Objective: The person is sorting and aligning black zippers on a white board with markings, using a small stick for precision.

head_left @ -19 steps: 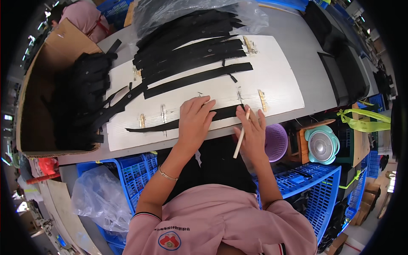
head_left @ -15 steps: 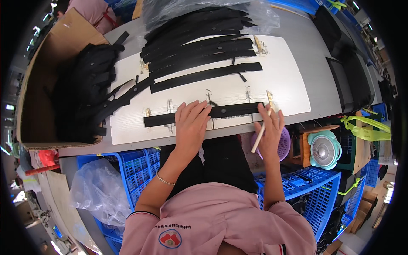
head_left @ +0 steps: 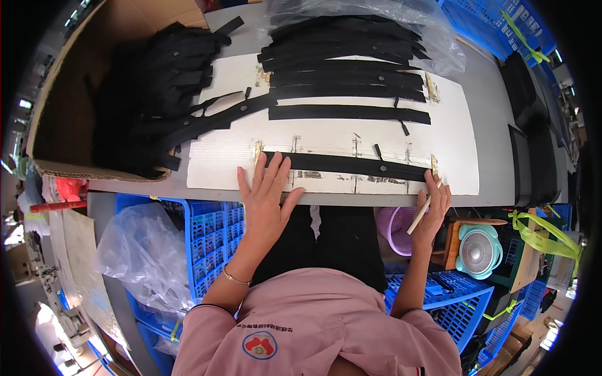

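clearly, in the head view, the left hand (head_left: pixel 268 200) lies flat with its fingers spread apart, the thumb well out to the side, and its fingertips rest on the left end of a long black strip (head_left: pixel 338 164). this strip stretches nearly straight along the near part of a white board (head_left: pixel 326 133), slanting slightly toward the body at its right end. a small round grey button (head_left: pixel 383 168) shows on it, and a short black tab (head_left: pixel 377 150) sticks up from its far edge. the right hand (head_left: pixel 433 210) is closed around a slim white stick (head_left: pixel 419 218), which slants back toward the body, while its fingertips touch the strip's right end; whether they pinch the fabric, i cannot tell.

beyond the strip, a second black strip (head_left: pixel 351 113) lies roughly parallel to it, and farther off is a layered stack of black strips (head_left: pixel 342 37) beside clear plastic (head_left: pixel 439 50). to the left, a cardboard box (head_left: pixel 63 125) holds a dark heap (head_left: pixel 144 94) of similar pieces, some reaching onto the board. the board rests on a grey bench (head_left: pixel 492 113). below its near edge, to the right, are a purple basket (head_left: pixel 392 232) and a teal fan (head_left: pixel 480 250).
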Available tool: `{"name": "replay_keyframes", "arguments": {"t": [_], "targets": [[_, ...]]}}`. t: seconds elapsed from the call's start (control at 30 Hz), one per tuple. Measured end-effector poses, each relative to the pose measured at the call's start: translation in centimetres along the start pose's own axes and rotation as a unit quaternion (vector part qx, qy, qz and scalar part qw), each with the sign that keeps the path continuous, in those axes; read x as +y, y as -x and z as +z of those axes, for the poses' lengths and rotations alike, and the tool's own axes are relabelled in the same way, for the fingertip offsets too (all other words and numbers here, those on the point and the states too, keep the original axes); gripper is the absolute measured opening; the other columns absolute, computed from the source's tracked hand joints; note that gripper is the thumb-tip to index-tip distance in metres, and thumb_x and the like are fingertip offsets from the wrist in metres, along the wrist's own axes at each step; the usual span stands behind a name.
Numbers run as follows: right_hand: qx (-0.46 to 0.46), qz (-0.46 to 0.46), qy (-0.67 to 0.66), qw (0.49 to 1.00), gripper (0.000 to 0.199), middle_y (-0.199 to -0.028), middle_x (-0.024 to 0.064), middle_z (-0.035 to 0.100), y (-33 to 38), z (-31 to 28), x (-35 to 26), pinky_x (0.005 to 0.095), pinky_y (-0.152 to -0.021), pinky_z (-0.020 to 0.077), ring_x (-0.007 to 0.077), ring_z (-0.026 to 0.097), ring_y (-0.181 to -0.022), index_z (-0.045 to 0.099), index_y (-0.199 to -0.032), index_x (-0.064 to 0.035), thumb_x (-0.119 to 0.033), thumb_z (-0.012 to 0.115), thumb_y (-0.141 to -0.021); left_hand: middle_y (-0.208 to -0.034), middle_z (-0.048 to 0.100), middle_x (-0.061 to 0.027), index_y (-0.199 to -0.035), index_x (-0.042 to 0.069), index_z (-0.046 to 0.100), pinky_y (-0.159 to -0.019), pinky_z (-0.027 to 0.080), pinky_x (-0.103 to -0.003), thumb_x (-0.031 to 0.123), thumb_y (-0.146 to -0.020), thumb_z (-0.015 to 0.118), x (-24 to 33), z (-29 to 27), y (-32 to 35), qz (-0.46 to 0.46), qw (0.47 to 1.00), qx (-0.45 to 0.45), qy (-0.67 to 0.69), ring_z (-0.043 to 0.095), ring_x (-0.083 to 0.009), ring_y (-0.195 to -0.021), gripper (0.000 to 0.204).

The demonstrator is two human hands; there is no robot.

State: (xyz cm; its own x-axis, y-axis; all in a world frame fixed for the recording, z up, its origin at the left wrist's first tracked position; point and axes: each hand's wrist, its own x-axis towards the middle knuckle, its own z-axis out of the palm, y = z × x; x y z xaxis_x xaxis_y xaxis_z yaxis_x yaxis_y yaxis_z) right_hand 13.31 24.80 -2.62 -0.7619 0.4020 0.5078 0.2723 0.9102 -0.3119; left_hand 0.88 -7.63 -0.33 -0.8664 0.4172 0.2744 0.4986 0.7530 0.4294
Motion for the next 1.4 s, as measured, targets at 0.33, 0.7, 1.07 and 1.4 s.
{"name": "replay_keyframes", "arguments": {"t": [0.33, 0.7, 1.07, 1.4], "targets": [[-0.072, 0.105, -0.439, 0.889, 0.03, -0.1, 0.009, 0.071, -3.7, 0.9, -11.5, 0.026, -0.076, 0.0486, 0.0123, 0.062, -0.085, 0.07, -0.122, 0.0013, -0.019, 0.053, -0.107, -0.15, 0.056, -0.009, -0.142, 0.008, 0.061, -0.122, 0.016, -0.06, 0.037, -0.091, 0.076, -0.9, 1.2, 0.4, 0.008, 0.998, 0.055, -0.01, 0.038, -0.0346, -0.15, 0.061], [-0.209, 0.064, -0.466, 0.857, 0.019, -0.091, 0.008, 0.071, -5.1, 7.7, -19.2, 0.0263, -0.066, 0.0505, 0.0125, 0.066, -0.074, 0.071, -0.104, 0.003, -0.014, 0.063, -0.103, -0.152, 0.055, -0.0079, -0.143, 0.011, 0.061, -0.123, 0.018, -0.057, 0.034, -0.088, 0.079, -0.8, 1.6, 0.6, 0.006, 0.997, 0.077, 0.025, 0.04, -0.0347, -0.149, 0.062], [-0.214, 0.03, -0.435, 0.874, 0.018, -0.092, 0.0106, 0.071, -5.1, 7.9, -19.4, 0.0274, -0.065, 0.0513, 0.0147, 0.067, -0.073, 0.07, -0.105, 0.0034, -0.014, 0.064, -0.103, -0.151, 0.055, -0.0082, -0.14, 0.009, 0.063, -0.122, 0.019, -0.058, 0.036, -0.088, 0.078, -1.0, 1.6, 0.6, 0.005, 0.997, 0.078, 0.023, 0.041, -0.0351, -0.148, 0.06], [-0.223, 0.014, -0.47, 0.854, 0.019, -0.071, 0.0056, 0.067, -5.1, 7.3, -19.0, 0.0253, -0.059, 0.0466, 0.0105, 0.059, -0.063, 0.073, -0.091, 0.0042, -0.009, 0.063, -0.101, -0.149, 0.057, -0.0084, -0.137, 0.007, 0.065, -0.121, 0.022, -0.059, 0.036, -0.087, 0.078, -0.9, 1.5, 0.5, 0.003, 0.997, 0.078, 0.017, 0.044, -0.0347, -0.145, 0.059]]}}
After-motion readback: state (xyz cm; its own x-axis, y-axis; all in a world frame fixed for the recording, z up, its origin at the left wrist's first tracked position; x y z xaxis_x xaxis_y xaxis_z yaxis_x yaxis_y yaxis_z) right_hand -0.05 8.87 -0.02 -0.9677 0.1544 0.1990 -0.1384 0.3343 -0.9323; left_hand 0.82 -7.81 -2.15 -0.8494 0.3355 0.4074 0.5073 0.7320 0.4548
